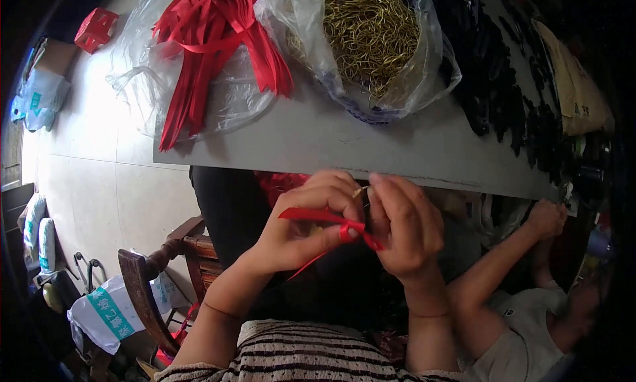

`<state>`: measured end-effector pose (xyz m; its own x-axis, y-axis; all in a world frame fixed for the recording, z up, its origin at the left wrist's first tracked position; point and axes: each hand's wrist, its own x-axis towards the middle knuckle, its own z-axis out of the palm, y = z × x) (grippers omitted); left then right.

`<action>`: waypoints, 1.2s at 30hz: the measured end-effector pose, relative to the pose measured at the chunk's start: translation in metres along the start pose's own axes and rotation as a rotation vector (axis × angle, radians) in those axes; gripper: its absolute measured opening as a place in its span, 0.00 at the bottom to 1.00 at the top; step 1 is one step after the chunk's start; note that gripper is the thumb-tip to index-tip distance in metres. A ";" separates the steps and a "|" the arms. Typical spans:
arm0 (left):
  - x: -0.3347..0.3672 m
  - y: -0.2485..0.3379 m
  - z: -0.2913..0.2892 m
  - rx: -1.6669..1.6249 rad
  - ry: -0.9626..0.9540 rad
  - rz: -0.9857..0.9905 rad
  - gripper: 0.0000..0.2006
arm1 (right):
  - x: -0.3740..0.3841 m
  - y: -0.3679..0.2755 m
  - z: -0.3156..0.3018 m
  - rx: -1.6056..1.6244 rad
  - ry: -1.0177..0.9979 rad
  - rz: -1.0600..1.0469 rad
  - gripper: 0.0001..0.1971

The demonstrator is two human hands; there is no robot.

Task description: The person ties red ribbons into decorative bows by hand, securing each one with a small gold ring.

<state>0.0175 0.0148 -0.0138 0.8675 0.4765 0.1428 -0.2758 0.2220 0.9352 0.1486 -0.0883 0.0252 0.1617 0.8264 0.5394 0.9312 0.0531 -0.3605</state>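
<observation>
Held ribbon (318, 215) partly hidden, shirt (311, 352) cropped

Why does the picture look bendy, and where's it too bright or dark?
Head view: the fisheye lens bends straight edges, like those of the grey table; head view: glare whitens the floor at left; head view: shadow swallows the picture's right rim, while the red ribbon shows fairly clearly.

Over the remote feed I saw a plain grey worktop (305, 140), its near edge scuffed. Left of the worktop I had a pale tiled floor (142, 196) crossed by thin joints, with white glare washing over it. A dark wooden chair (141, 296) stood off the worktop's near left corner. Right of the worktop, I got mostly deep shadow.
</observation>
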 end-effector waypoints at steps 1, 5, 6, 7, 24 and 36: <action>-0.001 -0.001 -0.003 -0.049 -0.102 0.021 0.06 | -0.001 -0.001 0.000 -0.025 0.000 0.037 0.11; -0.011 -0.008 0.004 -0.610 0.164 -0.049 0.08 | -0.017 0.001 0.006 0.236 -0.056 0.233 0.09; -0.013 -0.004 0.007 -0.606 0.336 -0.187 0.09 | -0.024 0.003 0.005 0.631 -0.106 0.356 0.09; -0.014 -0.003 0.008 -0.609 0.336 -0.192 0.09 | -0.029 0.003 0.005 1.020 -0.150 0.478 0.10; -0.019 -0.003 -0.002 -0.203 -0.196 -0.474 0.08 | -0.020 0.012 -0.002 1.201 -0.332 0.767 0.04; -0.020 0.003 0.011 0.011 0.304 -0.345 0.06 | -0.026 -0.013 0.000 0.641 -0.089 0.552 0.09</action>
<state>0.0037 -0.0039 -0.0097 0.7469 0.6044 -0.2773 0.0138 0.4028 0.9152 0.1322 -0.1108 0.0157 0.4872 0.8666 0.1076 0.3573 -0.0854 -0.9301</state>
